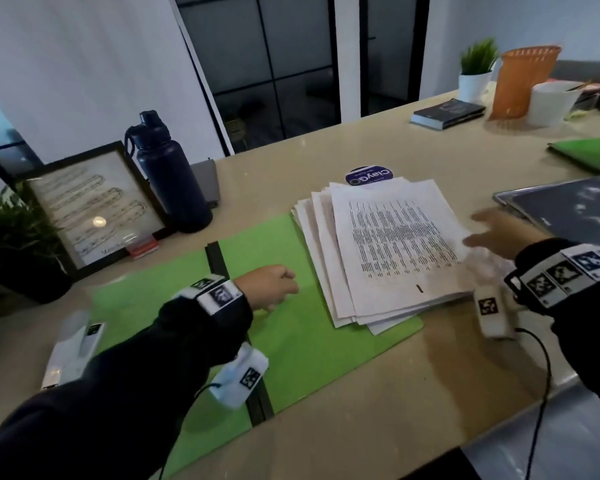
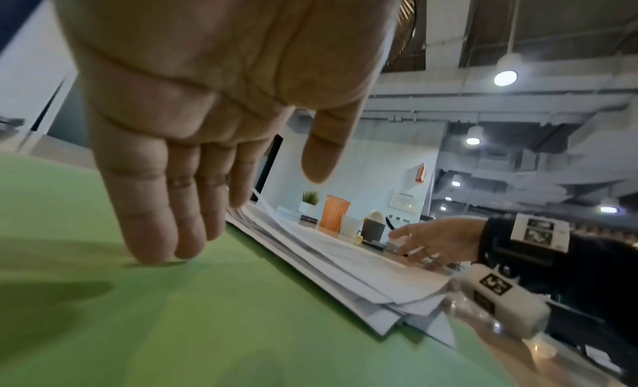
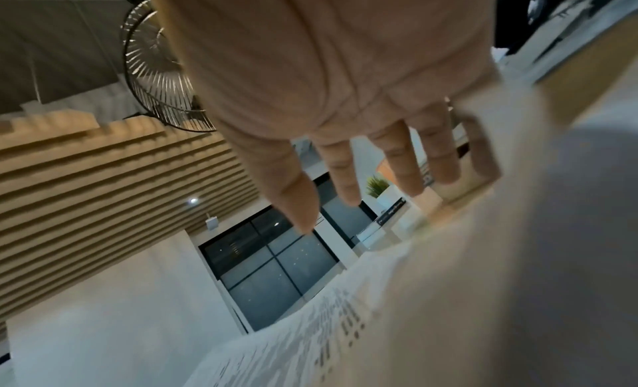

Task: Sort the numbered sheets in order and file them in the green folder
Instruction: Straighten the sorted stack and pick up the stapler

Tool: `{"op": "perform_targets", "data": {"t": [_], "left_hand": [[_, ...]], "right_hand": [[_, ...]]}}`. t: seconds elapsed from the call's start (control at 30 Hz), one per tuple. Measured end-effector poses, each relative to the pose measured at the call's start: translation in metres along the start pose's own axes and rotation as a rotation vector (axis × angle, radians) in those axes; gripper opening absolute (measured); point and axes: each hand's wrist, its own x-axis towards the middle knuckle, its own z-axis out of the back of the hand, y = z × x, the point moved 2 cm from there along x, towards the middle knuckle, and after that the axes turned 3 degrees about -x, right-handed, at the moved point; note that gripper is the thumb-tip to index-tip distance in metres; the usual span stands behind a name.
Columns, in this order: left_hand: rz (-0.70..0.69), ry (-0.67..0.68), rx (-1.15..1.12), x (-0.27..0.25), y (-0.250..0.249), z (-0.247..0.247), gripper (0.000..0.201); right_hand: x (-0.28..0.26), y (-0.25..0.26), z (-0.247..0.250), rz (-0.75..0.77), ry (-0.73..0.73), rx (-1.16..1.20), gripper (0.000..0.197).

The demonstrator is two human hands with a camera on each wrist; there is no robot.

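Our left fingers lie straight and together, tips touching the green folder, which lies open on the counter. The left hand holds nothing. Our right fingers are spread and straight above the right edge of the numbered sheets; the right hand grips nothing. The sheets sit in a loose, fanned stack on the folder's right half, printed side up.
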Motion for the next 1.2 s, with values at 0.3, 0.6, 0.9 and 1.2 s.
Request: {"op": "perform_targets", "data": {"t": [0.3,0.6,0.9,1.2], "left_hand": [[0.168,-0.147,-0.410,0.052,-0.057,-0.020,0.050],[0.215,-0.123,-0.171,0.063,-0.060,-0.025,0.049],[0.096,-0.145,-0.342,0.059,-0.058,-0.041,0.050],[0.041,-0.169,-0.420,0.057,-0.053,-0.035,0.052]], "right_hand": [[0.025,0.009,0.003,-0.251,0.212,0.111,0.028],[0.023,0.030,-0.023,-0.083,0.250,-0.076,0.022],[0.009,0.048,-0.041,0.038,0.233,-0.179,0.046],[0.001,0.052,-0.048,0.049,0.192,-0.303,0.029]]}}
